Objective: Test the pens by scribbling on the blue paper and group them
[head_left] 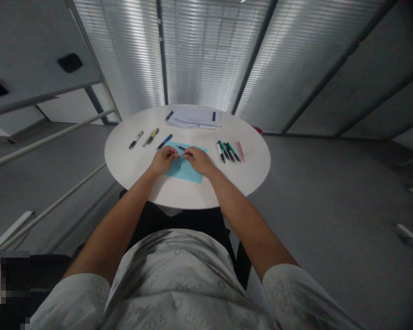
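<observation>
The person's two forearms reach forward over the near edge of the round white table (134,181) and angle inward, so that the hands meet closely above the light blue sheet (184,172). Both elbows are bent a little and spread outward from the body.

The left hand (165,159) is over the sheet's left part, knuckles up, its fingers curled inward and pointing toward the right hand. Its grip is narrow, with thumb and fingertips drawn together; whether something small sits between them cannot be told.

The right hand (198,159) mirrors it over the right part of the sheet, back of the hand up, thumb and fingers bent toward the left hand. Its grip is narrow too. The dark pen (181,148) lies slantwise at its fingers, one end jutting out over the sheet toward the far left; whether the fingers clasp it is unclear.

The sheet lies flat on the table in front of the person. Beyond the left hand are a blue pen (164,141), touching or just beside the sheet, then yellow pens (151,137) and a white-and-black pen (136,140). To the right are grouped pens (229,152) and a pink stick (240,151). White papers (192,116) lie at the far edge.
</observation>
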`<state>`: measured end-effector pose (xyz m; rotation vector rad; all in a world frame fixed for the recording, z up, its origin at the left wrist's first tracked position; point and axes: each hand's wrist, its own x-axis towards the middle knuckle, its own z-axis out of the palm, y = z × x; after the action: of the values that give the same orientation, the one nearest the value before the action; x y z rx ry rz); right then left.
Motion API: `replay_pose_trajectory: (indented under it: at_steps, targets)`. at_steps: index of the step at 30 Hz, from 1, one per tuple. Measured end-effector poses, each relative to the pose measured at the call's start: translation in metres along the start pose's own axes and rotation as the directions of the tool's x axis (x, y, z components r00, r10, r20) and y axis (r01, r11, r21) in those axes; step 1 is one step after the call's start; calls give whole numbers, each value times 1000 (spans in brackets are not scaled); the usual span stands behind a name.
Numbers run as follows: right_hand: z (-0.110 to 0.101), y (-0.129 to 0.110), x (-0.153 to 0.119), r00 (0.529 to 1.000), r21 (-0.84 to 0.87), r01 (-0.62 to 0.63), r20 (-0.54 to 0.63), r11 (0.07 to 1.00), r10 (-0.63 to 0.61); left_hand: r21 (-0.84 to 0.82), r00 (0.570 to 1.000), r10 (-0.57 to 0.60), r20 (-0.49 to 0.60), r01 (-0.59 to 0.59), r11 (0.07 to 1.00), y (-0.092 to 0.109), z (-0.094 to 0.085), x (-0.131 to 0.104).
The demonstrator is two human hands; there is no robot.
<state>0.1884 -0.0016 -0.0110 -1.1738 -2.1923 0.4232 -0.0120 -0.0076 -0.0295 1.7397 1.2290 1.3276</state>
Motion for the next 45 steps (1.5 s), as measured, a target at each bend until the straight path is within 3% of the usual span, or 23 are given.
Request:
replay_pose_trajectory:
  at_steps: [5,11,24,29,32,36,40,45]
  targets:
    - [-2,1,-2,999,-74,-38,-27,997,36,256,992,96,-79,-72,964,-1,-3,-1]
    - [1,-4,-3,999,-225,-12,39,974,22,450,995,63,-74,-23,893,2,-1,-2]
    - [6,-13,-3,998,-454,26,56,891,-1,490,997,50,-54,-18,872,-1,-2,-1]
    - [5,-15,-3,999,-446,12,47,895,10,457,998,27,-57,2,889,2,-2,-1]
    - [-1,-11,-4,998,-391,-65,-37,918,55,393,996,21,-85,14,919,4,-3,-2]
    - [-10,0,-6,962,-336,-248,-199,908,189,264,984,-17,-177,64,962,4,-7,-1]
    - [-11,4,-7,949,-375,-314,-137,872,283,190,967,-70,-244,119,975,-4,-9,2]
    - [-9,1,-6,951,-407,-308,-103,860,291,190,963,-100,-249,149,970,-12,-9,5]
